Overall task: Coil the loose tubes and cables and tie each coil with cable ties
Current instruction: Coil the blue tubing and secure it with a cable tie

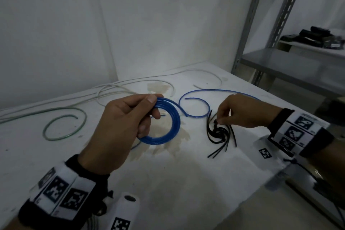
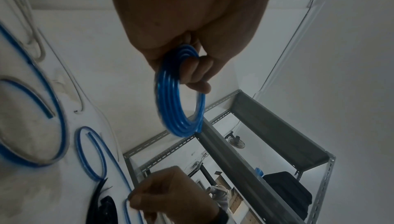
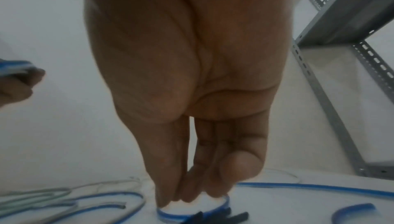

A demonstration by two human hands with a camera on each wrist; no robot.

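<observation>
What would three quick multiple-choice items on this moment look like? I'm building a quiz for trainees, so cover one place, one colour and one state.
1. Where is the pile of black cable ties?
A. On the white table, under the right hand
B. On the metal shelf
C. In the left hand

2. What colour is the coiled tube held by the left hand?
A. Green
B. Blue
C. White

3. What state is that coil in?
A. Lying loose on the table
B. Tied with two cable ties
C. Held up as a coil, no tie visible on it

Answers:
1 A, the ties lie on the table where the right fingers reach down to them.
2 B, the left wrist view shows blue loops.
3 C, fingers and thumb grip the loops above the table; no tie shows.
</observation>
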